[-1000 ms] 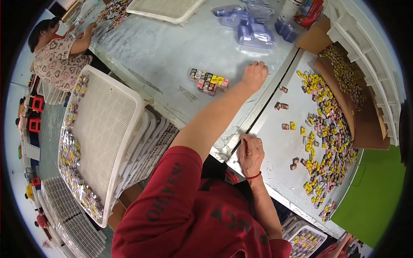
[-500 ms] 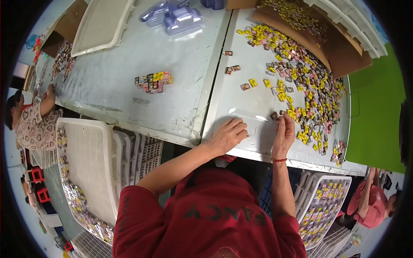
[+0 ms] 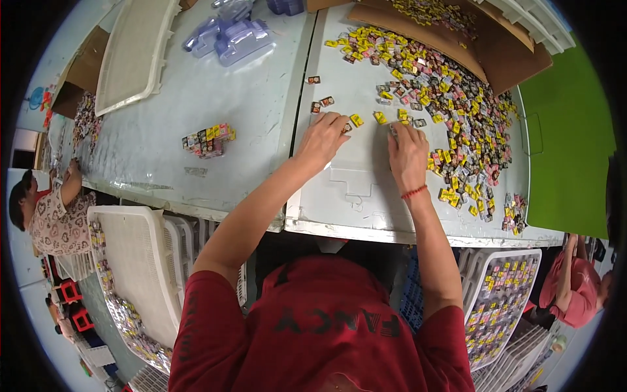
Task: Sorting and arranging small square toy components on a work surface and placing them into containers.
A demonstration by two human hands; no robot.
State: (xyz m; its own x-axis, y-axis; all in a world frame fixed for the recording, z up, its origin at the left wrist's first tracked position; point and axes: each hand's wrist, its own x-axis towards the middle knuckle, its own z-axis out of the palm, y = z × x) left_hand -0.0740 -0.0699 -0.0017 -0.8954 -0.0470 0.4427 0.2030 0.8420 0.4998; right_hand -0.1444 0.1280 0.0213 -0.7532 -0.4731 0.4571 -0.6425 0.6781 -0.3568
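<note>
Fingers and thumb of my left hand (image 3: 321,142) close around a small dark printed box (image 3: 347,129) lying on the white table. A yellow box (image 3: 356,120) lies just beyond those fingertips. My right hand (image 3: 409,155) is bent down with its fingers together at a small grey box (image 3: 393,129), mostly covered by the fingertips. Loose yellow boxes (image 3: 380,117) lie between and beyond the hands. To the right spreads a large pile of small yellow, black and pink boxes (image 3: 467,130). A faint stepped outline (image 3: 351,179) shows on the surface nearer me.
A block of stacked small boxes (image 3: 209,140) stands on the left table, with clear plastic trays (image 3: 238,39) behind. An open cardboard box (image 3: 509,62) borders the pile. White crates (image 3: 134,261) stand below the table edge. Other people (image 3: 59,215) work at both sides.
Both hands have moved away from the table's near edge, farther across the table. My left hand has reached the dark box; my right hand has gone to the boxes left of the pile.
</note>
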